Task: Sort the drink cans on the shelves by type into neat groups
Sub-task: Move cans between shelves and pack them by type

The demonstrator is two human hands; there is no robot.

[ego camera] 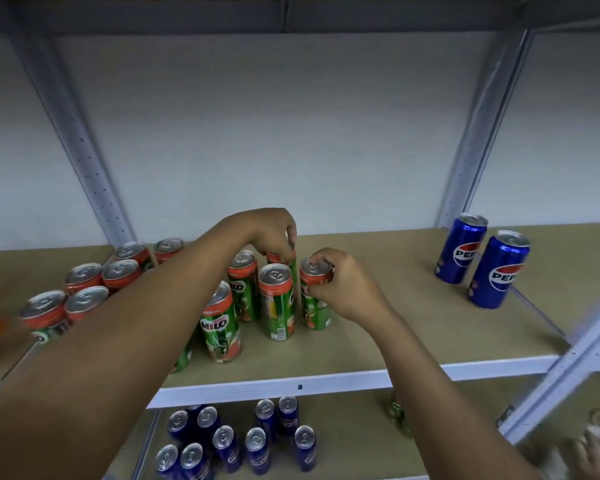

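Right hand (347, 289) pinches upright Milo can (314, 296) at group's right edge; left hand (274, 233) grips rear can (280, 259) top.

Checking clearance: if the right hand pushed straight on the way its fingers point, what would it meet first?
Likely the middle Milo can, just left of the Milo can that the right hand holds; depth is uncertain.

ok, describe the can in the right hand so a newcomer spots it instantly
Upper shelf, middle: a cluster of green Milo cans. The one the right hand holds stands at the cluster's right end, its red top pinched from the side, nearest the two blue Pepsi cans.
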